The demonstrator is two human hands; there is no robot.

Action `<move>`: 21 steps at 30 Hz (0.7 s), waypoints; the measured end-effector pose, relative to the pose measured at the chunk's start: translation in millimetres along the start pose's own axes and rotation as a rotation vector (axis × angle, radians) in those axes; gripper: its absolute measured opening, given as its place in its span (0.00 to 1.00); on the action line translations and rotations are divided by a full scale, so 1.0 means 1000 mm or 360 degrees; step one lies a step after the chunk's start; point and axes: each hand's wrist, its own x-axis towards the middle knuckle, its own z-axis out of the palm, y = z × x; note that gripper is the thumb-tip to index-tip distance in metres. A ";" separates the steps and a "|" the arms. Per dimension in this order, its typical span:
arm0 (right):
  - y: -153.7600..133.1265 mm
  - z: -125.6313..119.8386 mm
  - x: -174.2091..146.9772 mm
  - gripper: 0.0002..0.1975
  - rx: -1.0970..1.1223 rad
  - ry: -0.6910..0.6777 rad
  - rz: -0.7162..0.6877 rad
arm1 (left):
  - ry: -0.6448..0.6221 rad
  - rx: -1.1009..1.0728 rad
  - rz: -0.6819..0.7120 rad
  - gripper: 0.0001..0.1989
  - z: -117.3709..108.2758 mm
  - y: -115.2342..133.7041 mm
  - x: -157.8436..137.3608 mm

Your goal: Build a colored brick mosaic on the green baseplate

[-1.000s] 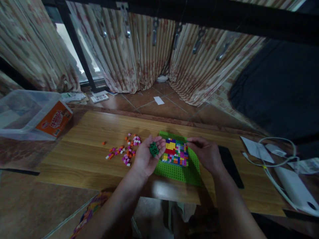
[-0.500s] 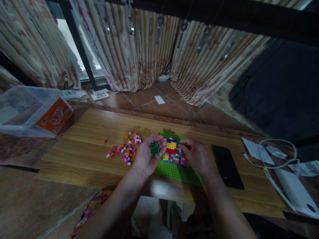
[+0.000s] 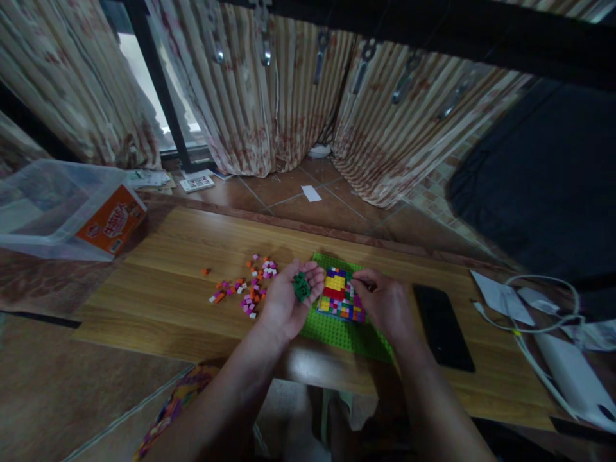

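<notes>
striped, floral-patterned curtains [image 3: 240,96] hang at the back, over a brown tiled floor [image 3: 283,192] w/ a white slip of paper [image 3: 311,193] lying on it. in front, a wood-grain table [image 3: 158,282] runs across the view.

green baseplate [image 3: 332,333] is nr the middle of the table; the multicolour brick build [image 3: 335,283] sits on it, mostly yellow & red toward its l side, mixed small colours toward the near & r parts.

hands are apart, one either side of the build. l hand [image 3: 285,298] is palm up, fingers loosely spread, w/ a small heap of dk green bricks [image 3: 301,287] resting in it. r hand [image 3: 385,298] is at the build's r edge, thumb & index tips close tog; can't tell if a brick is btwn them.

loose bricks [image 3: 248,300] in orange, white & pink/purple are scattered on the table l of the l hand.

black phone [image 3: 443,327] lies flat just r of the r forearm. further r: white paper [image 3: 500,296] & a looped white cable [image 3: 539,277]. far l, a clear plastic bin [image 3: 43,239] w/ an orange label [image 3: 113,221].
</notes>
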 end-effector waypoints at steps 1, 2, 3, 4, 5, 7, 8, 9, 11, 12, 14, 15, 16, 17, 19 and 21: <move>0.002 -0.002 0.000 0.08 0.0032 0.0006 0.0025 | 0.0000 -0.0001 0.0001 0.14 0.000 0.000 0.000; 0.004 -0.003 0.001 0.08 0.0062 0.0021 0.0052 | 0.0003 -0.0001 0.0002 0.14 0.000 0.000 0.000; 0.006 -0.005 0.001 0.08 0.0086 0.0049 0.0083 | 0.0005 -0.0001 0.0004 0.14 0.000 0.000 -0.001; 0.008 -0.007 0.002 0.08 0.0102 0.0084 0.0113 | 0.0008 0.0002 0.0006 0.14 0.001 0.000 -0.001; 0.010 -0.008 0.003 0.08 0.0113 0.0122 0.0143 | 0.0015 0.0006 0.0009 0.14 0.001 0.000 -0.001; 0.014 -0.009 0.005 0.10 0.0121 0.0182 0.0185 | 0.0029 0.0017 0.0011 0.13 0.002 0.001 -0.002; 0.015 -0.009 0.006 0.11 0.0116 0.0188 0.0189 | 0.0035 0.0021 0.0009 0.13 0.002 0.001 -0.002; 0.016 -0.007 0.006 0.12 0.0107 0.0180 0.0180 | 0.0041 0.0023 0.0007 0.13 0.003 0.001 -0.002; 0.018 -0.003 0.008 0.13 0.0088 0.0140 0.0144 | 0.0052 0.0021 0.0003 0.13 0.004 0.002 -0.003; 0.019 -0.001 0.008 0.14 0.0093 0.0110 0.0132 | 0.0055 0.0022 0.0003 0.13 0.004 0.002 -0.003; 0.021 0.004 0.009 0.14 0.0146 0.0043 0.0158 | 0.0058 0.0023 0.0010 0.14 0.004 0.002 -0.003; 0.021 0.006 0.010 0.14 0.0190 0.0016 0.0192 | 0.0058 0.0025 0.0014 0.14 0.004 0.002 -0.003; 0.021 0.007 0.011 0.14 0.0242 -0.0007 0.0233 | 0.0057 0.0028 0.0016 0.14 0.004 0.002 -0.003; 0.021 0.008 0.011 0.13 0.0300 -0.0028 0.0279 | 0.0055 0.0031 0.0015 0.14 0.004 0.002 -0.004; 0.019 0.009 0.013 0.12 0.0419 -0.0063 0.0371 | 0.0052 0.0033 0.0016 0.13 0.005 0.002 -0.004; 0.017 0.009 0.014 0.11 0.0526 -0.0095 0.0442 | 0.0049 0.0036 0.0018 0.13 0.004 0.002 -0.004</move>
